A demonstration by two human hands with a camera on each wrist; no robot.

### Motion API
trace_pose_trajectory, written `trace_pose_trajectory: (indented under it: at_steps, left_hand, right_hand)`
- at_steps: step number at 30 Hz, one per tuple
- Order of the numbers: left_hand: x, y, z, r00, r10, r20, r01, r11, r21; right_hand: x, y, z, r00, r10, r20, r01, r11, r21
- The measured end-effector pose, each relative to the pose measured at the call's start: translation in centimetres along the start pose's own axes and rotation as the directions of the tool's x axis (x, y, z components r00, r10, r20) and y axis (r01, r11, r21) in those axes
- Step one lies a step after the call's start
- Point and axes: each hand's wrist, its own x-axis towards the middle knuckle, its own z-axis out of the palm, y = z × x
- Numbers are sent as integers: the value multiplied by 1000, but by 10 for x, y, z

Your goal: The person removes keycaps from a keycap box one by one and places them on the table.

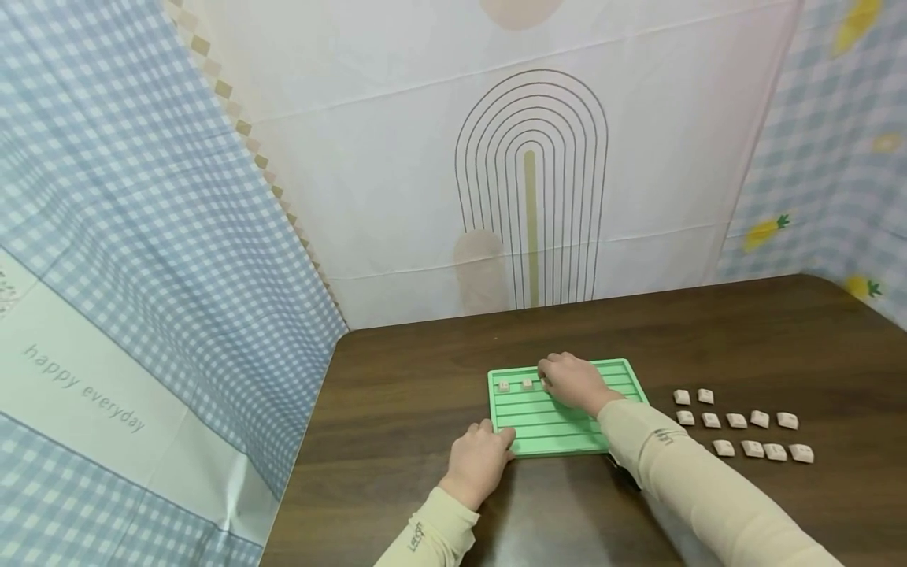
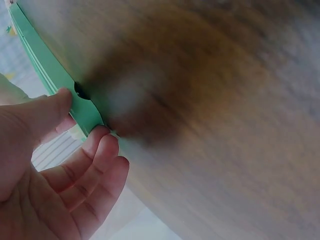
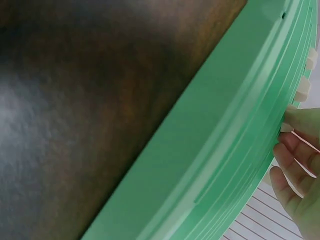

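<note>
A green ridged tray (image 1: 549, 429) lies on the table. My left hand (image 1: 478, 455) holds its near left corner, with the thumb (image 2: 59, 102) on the side wall and the fingertips bent against the corner. Over the tray's far row is my right hand (image 1: 572, 383), pinching a small white keycap (image 3: 286, 127) between thumb and fingers, close to the ridges. Two more keycaps, one at the far left (image 1: 504, 386) and one beside it (image 1: 527, 384), sit in that same row. My right hand and sleeve cover part of the tray's right side.
Several loose white keycaps (image 1: 711, 420) lie in rough rows on the brown table (image 1: 411, 394), right of the tray; my right sleeve (image 1: 680, 457) partly hides the nearest row. A dark object edge (image 1: 623, 471) peeks out beneath that sleeve. Cloth hangings (image 1: 397, 197) stand behind the table.
</note>
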Motion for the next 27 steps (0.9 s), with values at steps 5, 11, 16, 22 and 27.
trace_pose_trajectory:
  at_steps: [5,11,16,22,27]
  left_hand:
    - [2,4,4,1000,14,6,-14,1000,-1]
    - [4,4,6,1000,10,27,-11,1000,10]
    - [5,2,2,996,-12,83,12,1000,1]
    - [3,3,-2,993,-25,114,26,1000,-9]
    - [2,5,-2,993,-20,112,24,999,-29]
  right_hand:
    - [-9,10,-9,1000,-8,-30,8,1000,20]
    - [-31,50,-41,998,28,-64,-24,998,49]
    - [-63,102,-71,990,134,-50,-131,989,73]
    - [-109,153,-84,969,244,29,-245,966,79]
    - [-138,171,-74,958,272,96,-278,958,67]
